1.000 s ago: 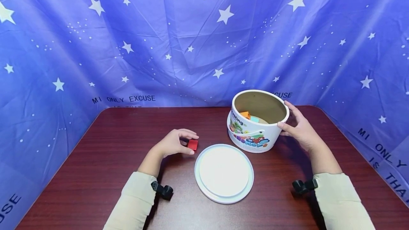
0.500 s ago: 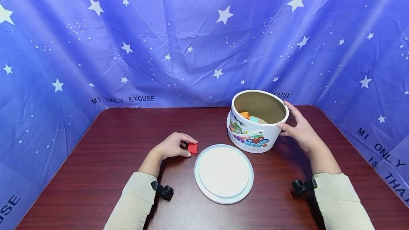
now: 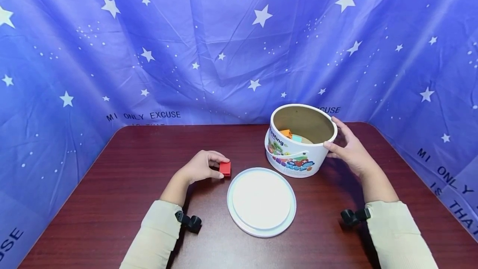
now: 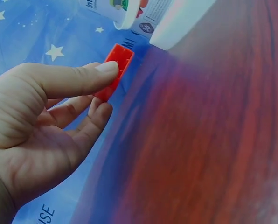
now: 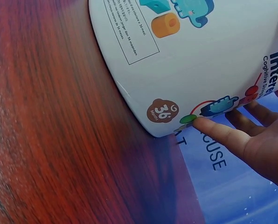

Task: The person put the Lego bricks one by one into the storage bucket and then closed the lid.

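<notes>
My left hand (image 3: 202, 167) pinches a small red toy block (image 3: 225, 169) between thumb and fingers, left of the round white lid. In the left wrist view the thumb lies across the block (image 4: 121, 58), whose facing side has small ridges. At the right, my right hand (image 3: 350, 151) holds the side of a white toy bucket (image 3: 296, 162), thumb and a finger at its rim. The right wrist view shows fingers spread against the printed wall of the bucket (image 5: 143, 84). Inside lie an orange piece (image 3: 286, 133) and a light blue piece (image 3: 297, 138).
The white lid (image 3: 261, 202) lies flat on the dark red wooden table (image 3: 123, 169), in front of the bucket. A white handle (image 3: 289, 156) hangs down the bucket's front. A blue star-patterned curtain (image 3: 209, 78) stands behind the table and along both sides.
My left hand dips slightly toward me and then rises a little, with the red block shifting its angle in the fingers. The right hand, bucket and lid stay put.
</notes>
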Demonstrator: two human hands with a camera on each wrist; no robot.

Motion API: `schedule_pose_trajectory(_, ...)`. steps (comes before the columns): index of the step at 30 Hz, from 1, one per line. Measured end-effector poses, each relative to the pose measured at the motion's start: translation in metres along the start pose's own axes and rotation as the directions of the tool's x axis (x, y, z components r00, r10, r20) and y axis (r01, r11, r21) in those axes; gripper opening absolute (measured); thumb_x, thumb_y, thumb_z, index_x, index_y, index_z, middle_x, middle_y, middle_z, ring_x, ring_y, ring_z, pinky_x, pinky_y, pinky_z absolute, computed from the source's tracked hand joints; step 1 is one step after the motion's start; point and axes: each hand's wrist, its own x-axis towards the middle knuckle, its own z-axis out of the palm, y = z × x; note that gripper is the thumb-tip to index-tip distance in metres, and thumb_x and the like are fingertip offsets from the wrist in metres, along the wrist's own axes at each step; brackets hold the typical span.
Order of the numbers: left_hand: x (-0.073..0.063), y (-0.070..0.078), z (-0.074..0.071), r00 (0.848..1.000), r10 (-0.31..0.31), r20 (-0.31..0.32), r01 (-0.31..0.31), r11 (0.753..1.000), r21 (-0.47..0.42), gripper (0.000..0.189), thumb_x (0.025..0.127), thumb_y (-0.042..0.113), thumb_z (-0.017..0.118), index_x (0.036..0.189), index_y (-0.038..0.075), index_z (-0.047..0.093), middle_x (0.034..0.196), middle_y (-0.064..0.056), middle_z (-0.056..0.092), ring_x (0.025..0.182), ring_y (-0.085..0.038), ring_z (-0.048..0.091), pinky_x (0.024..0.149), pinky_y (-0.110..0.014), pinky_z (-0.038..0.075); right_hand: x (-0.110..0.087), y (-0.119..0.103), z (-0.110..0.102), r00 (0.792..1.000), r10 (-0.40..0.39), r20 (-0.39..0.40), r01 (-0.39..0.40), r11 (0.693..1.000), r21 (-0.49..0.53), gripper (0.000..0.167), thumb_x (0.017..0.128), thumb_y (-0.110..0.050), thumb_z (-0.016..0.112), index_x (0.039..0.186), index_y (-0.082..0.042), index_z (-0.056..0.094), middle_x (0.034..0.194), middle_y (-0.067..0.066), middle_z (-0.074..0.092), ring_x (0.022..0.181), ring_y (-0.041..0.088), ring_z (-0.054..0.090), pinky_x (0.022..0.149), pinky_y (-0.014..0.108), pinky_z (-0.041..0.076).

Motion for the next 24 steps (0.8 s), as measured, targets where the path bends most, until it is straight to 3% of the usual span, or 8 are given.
schedule_pose_trajectory(11, 0.000, 0.018, 0.003, 0.995, 0.065, -0.070, -0.069, 0.995, -0.066, 0.048, 0.071, -0.009, 0.081, 0.117, -0.005, 0.068, 0.118, -0.017, 0.063, 0.101, -0.028, 0.066, 0.089, -0.043, 0.054, 0.000, -0.003, 0.000, 1.000, -0.006, -0.004, 0.006, 1.000, 0.014, 0.086, 0.092, -0.002, 0.063, 0.157, -0.010, 0.008, 0.144, 0.028, 0.022, 0.106, 0.010, 0.050, 0.071, 0.031, 0.059)
schedule_pose_trajectory(18, 0.006, 0.025, 0.006, 0.989, 0.093, -0.116, -0.101, 0.992, -0.072, 0.050, 0.068, -0.010, 0.083, 0.115, -0.004, 0.069, 0.118, -0.015, 0.063, 0.098, -0.025, 0.064, 0.089, -0.040, 0.054, 0.000, -0.001, -0.001, 1.000, -0.010, -0.008, 0.011, 1.000, 0.012, 0.085, 0.092, -0.002, 0.063, 0.157, -0.010, 0.009, 0.142, 0.025, 0.024, 0.106, 0.011, 0.050, 0.070, 0.032, 0.059)
schedule_pose_trajectory(24, 0.003, 0.046, 0.010, 0.989, 0.105, -0.102, -0.112, 0.992, -0.065, 0.049, 0.068, -0.015, 0.080, 0.115, -0.010, 0.067, 0.118, -0.022, 0.061, 0.100, -0.034, 0.064, 0.095, -0.047, 0.050, 0.000, -0.002, 0.000, 1.000, -0.015, -0.001, 0.015, 1.000, 0.011, 0.086, 0.091, -0.002, 0.063, 0.157, -0.009, 0.009, 0.143, 0.028, 0.023, 0.104, 0.010, 0.051, 0.070, 0.033, 0.059)
